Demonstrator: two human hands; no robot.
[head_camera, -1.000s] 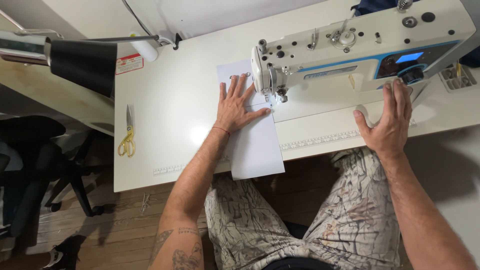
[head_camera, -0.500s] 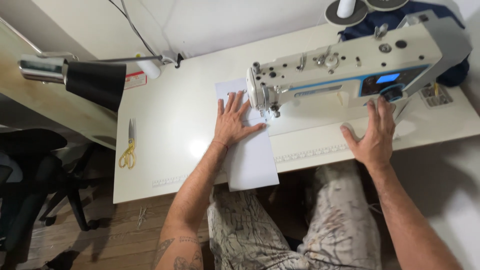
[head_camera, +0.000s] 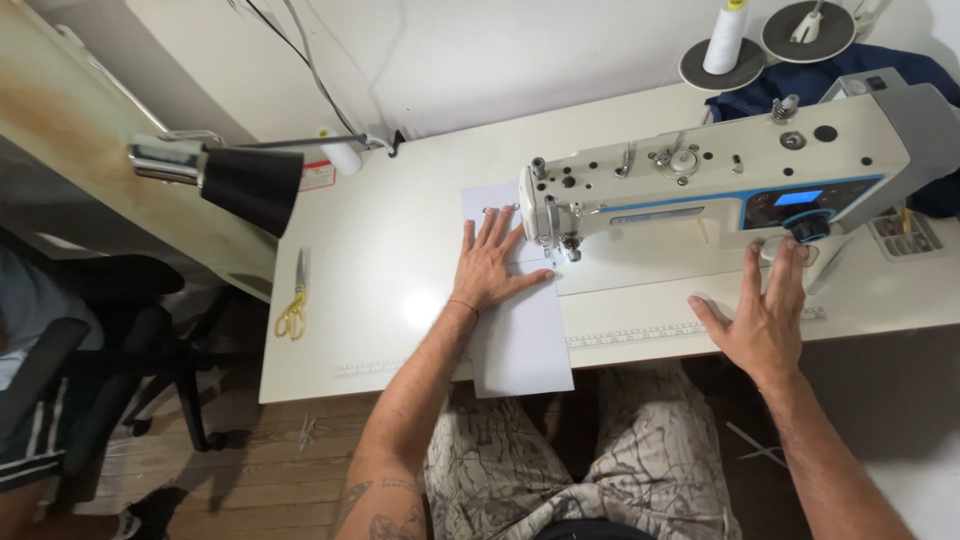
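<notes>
Paper (head_camera: 520, 345): you have one white sheet. Its long side runs from you toward the wall. The far end lies under the needle. The near end hangs off the table (head_camera: 380, 250) edge.
Left hand (head_camera: 492, 268): flat on the paper, fingers spread, holding nothing.
Right hand (head_camera: 762, 318): open and wide, fingers near the machine's (head_camera: 700, 185) round knob, gripping nothing.
Scissors (head_camera: 293, 310): one pair, yellow handles, far left, pointing away from you.
Lamp (head_camera: 240, 182): one, black.
Thread cone (head_camera: 725, 38): one, white.
</notes>
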